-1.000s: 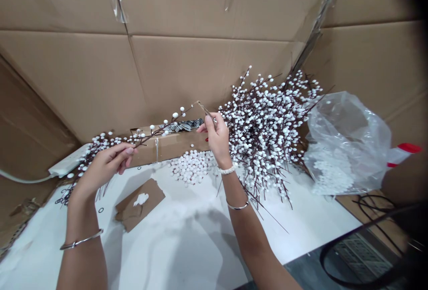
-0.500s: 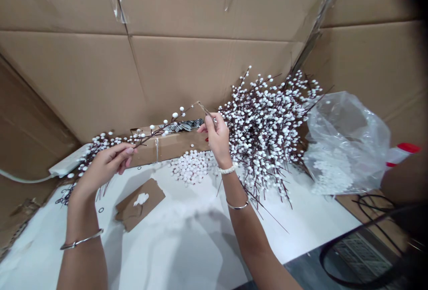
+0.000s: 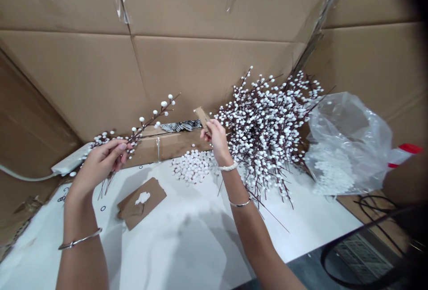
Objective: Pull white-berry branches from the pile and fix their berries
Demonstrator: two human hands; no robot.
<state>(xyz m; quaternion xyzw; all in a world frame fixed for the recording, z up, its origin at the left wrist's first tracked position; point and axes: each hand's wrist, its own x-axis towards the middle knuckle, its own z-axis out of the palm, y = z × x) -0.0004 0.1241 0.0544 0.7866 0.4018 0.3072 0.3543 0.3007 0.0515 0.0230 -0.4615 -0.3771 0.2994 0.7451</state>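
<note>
My left hand (image 3: 102, 161) is closed round the stem of a thin brown twig (image 3: 152, 118) dotted with white bead buds; the twig rises up and to the right. My right hand (image 3: 214, 138) pinches a small brown cardboard strip (image 3: 202, 115), held upright a little apart from the twig's tip. Below my right hand lies a heap of loose white beads (image 3: 192, 166) on the white table (image 3: 187, 245). A big bundle of beaded twigs (image 3: 267, 125) lies just right of my right hand.
A long low cardboard box (image 3: 163, 145) sits behind the beads. A torn cardboard piece with white glue (image 3: 140, 202) lies near the middle. More beaded twigs (image 3: 100, 140) lie at the left. A clear plastic bag (image 3: 344, 147) stands at the right. Cardboard walls enclose the table.
The twig has swung away to the left and upward, off the cardboard strip. My right hand has dropped slightly and now holds the strip upright, apart from the twig.
</note>
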